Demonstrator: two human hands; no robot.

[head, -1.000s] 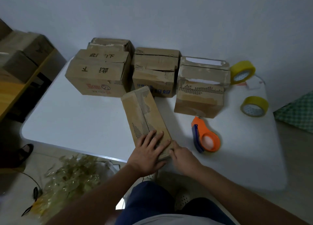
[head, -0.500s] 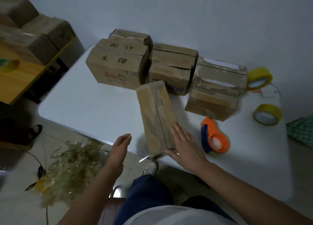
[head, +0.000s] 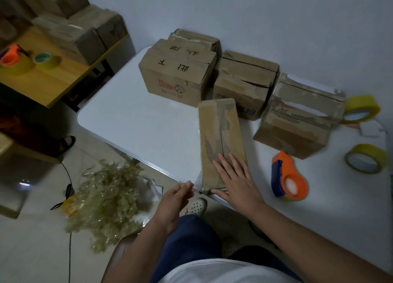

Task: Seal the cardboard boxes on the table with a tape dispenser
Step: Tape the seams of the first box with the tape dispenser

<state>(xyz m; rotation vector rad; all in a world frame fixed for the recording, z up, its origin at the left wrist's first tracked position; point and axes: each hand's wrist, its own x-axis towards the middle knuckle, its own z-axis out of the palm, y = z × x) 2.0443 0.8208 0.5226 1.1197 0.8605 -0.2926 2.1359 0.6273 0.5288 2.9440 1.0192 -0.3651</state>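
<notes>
Held the long box (head: 221, 142) down with the right hand (head: 236, 180), fingers straight and flat on its near end. Had the left hand (head: 176, 197) just left of that same end, fingertips at a loose bit of clear tape (head: 198, 181). Could not tell if pinching it or only touching it.

Looked like the rubbing-down step: tape along the top of the long box, its end not yet stuck. Next, probably needed to fold that loose bit down the near side and press it flat. After that, needed a reach to the right of the long box for the tape dispenser (head: 289, 180), lying free on the bench (head: 138, 123).

Counted one tape dispenser near the long box. Counted two yellow tape rolls (head: 365, 158) farther right of it. Counted four more boxes (head: 176, 76) behind the long box, so five on the bench. Saw a wooden table (head: 49, 80) far to the left of the long box, with more boxes, too blurry to count.
</notes>
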